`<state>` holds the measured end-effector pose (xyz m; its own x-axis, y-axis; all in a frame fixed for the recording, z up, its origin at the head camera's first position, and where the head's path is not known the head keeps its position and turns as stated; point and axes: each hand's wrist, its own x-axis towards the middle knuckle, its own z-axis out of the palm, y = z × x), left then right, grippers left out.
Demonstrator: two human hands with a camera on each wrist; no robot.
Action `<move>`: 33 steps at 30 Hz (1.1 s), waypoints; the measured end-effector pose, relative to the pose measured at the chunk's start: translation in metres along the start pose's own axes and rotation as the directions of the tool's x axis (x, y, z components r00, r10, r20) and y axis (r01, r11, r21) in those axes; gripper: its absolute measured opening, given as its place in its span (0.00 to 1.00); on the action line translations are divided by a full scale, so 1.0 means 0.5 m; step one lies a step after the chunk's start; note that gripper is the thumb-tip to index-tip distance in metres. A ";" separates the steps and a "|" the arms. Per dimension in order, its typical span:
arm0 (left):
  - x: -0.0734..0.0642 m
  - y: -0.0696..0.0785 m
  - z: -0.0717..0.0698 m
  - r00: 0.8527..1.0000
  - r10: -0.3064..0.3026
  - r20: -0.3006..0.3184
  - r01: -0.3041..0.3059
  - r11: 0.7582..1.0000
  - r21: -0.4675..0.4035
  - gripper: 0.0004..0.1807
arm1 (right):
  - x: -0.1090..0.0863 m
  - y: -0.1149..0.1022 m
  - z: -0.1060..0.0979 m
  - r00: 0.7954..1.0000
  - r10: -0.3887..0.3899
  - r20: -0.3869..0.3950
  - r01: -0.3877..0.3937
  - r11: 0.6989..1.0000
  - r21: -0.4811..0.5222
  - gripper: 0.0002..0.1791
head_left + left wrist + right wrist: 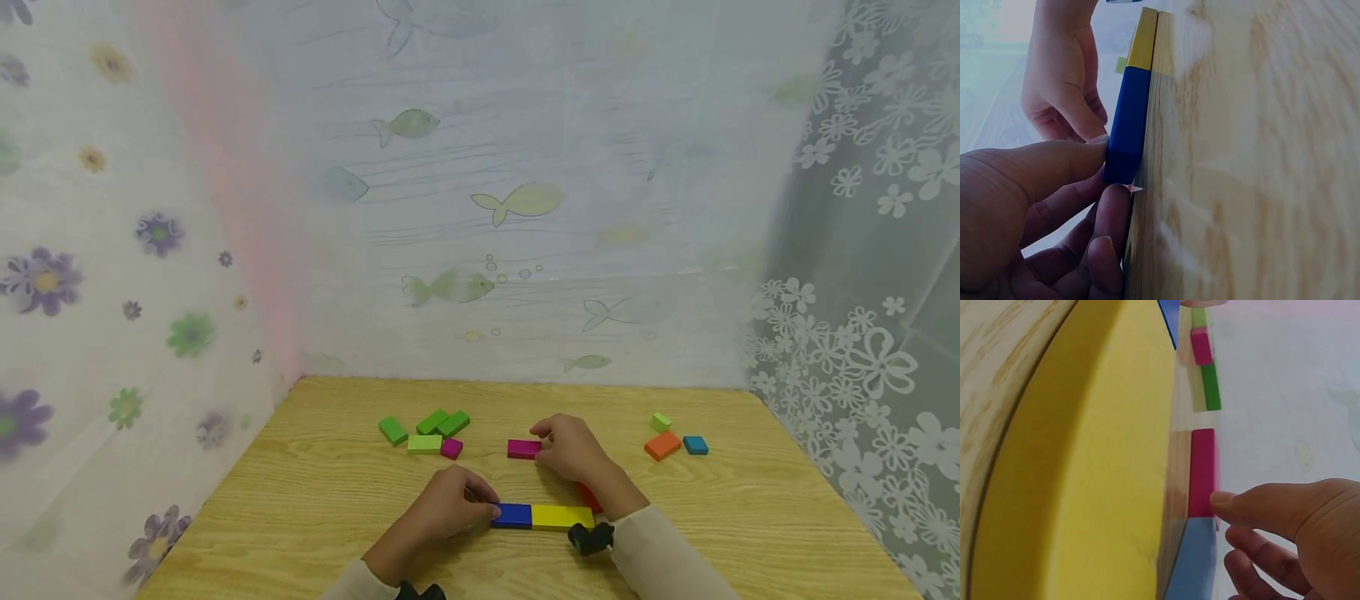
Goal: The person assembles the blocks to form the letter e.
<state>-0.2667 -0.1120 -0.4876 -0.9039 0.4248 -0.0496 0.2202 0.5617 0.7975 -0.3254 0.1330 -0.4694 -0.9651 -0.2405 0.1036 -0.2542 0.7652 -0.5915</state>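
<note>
My left hand (452, 504) grips the left end of a blue block (512, 516), its thumb against the block's side in the left wrist view. Lined up end to end with the blue block is a yellow block (561, 517). Farther back, my right hand (573, 450) pinches the right end of a magenta block (523, 450). In the right wrist view a light blue block (1194, 562) sits against that magenta block; the right hand hides it in the head view. Under the right forearm, part of a red block (589, 498) shows beside the yellow one.
Several green blocks (453, 424) and a small magenta block (452, 449) lie at the back left of the wooden table (300, 500). At the back right are an orange block (662, 446), a blue block (696, 445) and a small lime block (661, 422). Patterned curtains (525, 250) surround the table.
</note>
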 end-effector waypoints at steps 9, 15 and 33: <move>0.000 0.000 0.000 1.000 -0.001 0.000 0.001 1.000 -0.003 0.02 | -0.016 0.009 -0.019 0.999 -0.009 -0.049 0.009 1.000 -0.009 0.19; 0.000 -0.002 0.000 1.000 0.008 -0.004 -0.008 1.000 -0.004 0.02 | -0.037 0.020 -0.039 0.997 0.000 -0.078 0.002 1.000 0.026 0.19; -0.002 -0.003 0.000 1.000 0.006 0.004 -0.006 1.000 -0.006 0.02 | -0.096 0.113 -0.120 0.991 0.035 -0.128 -0.034 0.999 0.014 0.25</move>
<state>-0.2663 -0.1132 -0.4885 -0.9012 0.4308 -0.0474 0.2233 0.5553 0.8011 -0.2972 0.2234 -0.4598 -0.9736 -0.1351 0.1839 -0.2205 0.7645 -0.6058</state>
